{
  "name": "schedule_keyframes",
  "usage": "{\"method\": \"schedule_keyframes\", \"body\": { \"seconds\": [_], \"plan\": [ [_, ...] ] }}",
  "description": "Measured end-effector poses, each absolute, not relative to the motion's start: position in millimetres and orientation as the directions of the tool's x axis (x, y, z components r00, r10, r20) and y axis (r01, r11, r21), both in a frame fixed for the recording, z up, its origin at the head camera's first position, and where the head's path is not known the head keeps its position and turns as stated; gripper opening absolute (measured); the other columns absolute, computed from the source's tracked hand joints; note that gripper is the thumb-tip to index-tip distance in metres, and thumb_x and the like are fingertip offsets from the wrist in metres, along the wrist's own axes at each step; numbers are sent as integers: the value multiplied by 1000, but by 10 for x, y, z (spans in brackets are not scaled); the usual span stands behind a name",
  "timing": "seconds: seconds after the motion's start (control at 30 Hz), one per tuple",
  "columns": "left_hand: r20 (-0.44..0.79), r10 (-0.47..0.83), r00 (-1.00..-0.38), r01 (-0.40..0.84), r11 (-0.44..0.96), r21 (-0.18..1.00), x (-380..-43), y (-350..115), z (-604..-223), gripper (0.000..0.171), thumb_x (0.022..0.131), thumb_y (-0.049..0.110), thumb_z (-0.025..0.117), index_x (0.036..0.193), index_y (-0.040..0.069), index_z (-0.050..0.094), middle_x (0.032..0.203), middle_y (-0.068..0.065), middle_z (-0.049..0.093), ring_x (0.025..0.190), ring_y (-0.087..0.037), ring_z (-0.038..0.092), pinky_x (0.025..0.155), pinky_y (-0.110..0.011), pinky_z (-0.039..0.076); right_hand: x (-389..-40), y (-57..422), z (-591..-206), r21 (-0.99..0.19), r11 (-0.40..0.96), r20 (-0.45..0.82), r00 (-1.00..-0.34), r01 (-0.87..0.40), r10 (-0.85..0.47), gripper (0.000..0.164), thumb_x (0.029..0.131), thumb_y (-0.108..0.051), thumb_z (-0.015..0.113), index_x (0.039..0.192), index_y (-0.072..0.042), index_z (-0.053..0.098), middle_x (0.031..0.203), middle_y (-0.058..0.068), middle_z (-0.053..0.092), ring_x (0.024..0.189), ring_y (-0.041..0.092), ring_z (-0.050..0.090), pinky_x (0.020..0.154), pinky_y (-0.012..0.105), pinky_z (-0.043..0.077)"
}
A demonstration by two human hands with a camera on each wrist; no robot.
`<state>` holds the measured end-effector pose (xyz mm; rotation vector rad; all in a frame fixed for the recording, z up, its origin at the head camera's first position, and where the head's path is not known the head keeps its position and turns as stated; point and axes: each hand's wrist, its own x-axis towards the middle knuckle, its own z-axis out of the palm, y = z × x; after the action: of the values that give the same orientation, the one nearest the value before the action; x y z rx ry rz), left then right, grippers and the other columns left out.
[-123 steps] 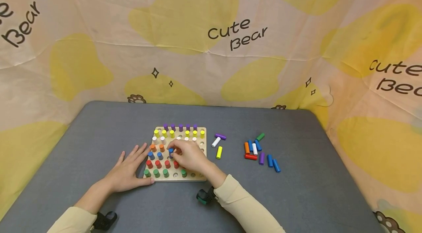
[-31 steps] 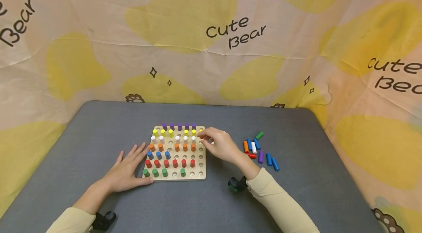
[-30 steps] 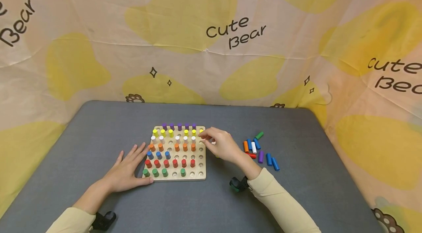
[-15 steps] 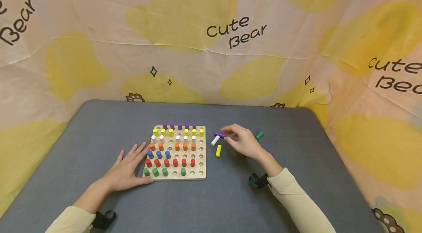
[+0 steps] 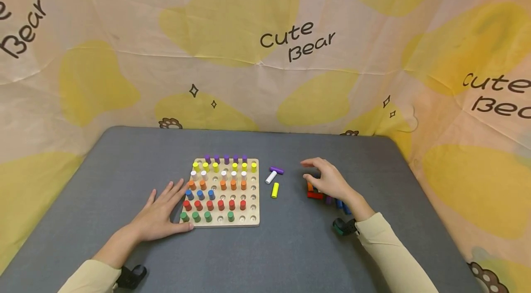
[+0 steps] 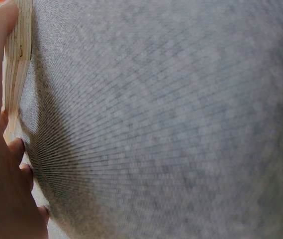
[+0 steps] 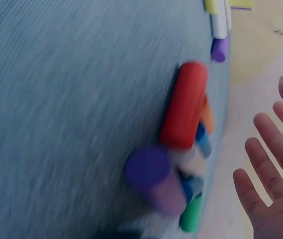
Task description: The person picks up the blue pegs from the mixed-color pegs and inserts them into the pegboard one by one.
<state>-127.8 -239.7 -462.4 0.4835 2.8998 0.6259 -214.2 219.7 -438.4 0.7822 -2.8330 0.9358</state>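
Observation:
A square wooden peg board (image 5: 247, 212) holds upright coloured pegs in rows: purple, yellow, white, orange, blue, red and green from back to front. My left hand (image 5: 159, 219) lies with fingers spread at the board's left edge, thumb on its near corner. To the right, my right hand (image 5: 329, 181) hovers over a loose group of pegs, its fingers relaxed and nothing between them. Below it show an orange peg (image 5: 309, 187) and a red peg (image 5: 315, 195); the hand hides others. The right wrist view shows a purple peg (image 7: 153, 174) and a green peg (image 7: 191, 214) there too.
Between the board and the right hand lie a purple peg (image 5: 276, 170), a white peg (image 5: 271, 177) and a yellow peg (image 5: 275, 190). Blue pegs (image 5: 343, 207) lie near the right wrist. A patterned cloth (image 5: 232, 16) hangs behind the grey table (image 5: 145, 145).
The blue peg my right hand pinched earlier now stands in the blue row. That hand has moved right, past the nearer loose pegs, to the farther group. My left hand has stayed put.

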Motion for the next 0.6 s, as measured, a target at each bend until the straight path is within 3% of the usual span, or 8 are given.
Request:
{"method": "schedule_keyframes", "body": {
  "seconds": [0.6],
  "plan": [
    [-66, 335, -940, 276, 861, 428, -1265, -2387, -4613, 104, 67, 69, 63, 148, 18, 21, 152, -15, 19, 138, -41, 13, 103, -67, 3, -2117, 2469, -4509, -419, 781, 115, -880, -463, -461, 40, 81, -21, 69, 119, -11, 60, 127, 14, 52, 121, 39, 41, 92, 65, 28]
  ]
}}
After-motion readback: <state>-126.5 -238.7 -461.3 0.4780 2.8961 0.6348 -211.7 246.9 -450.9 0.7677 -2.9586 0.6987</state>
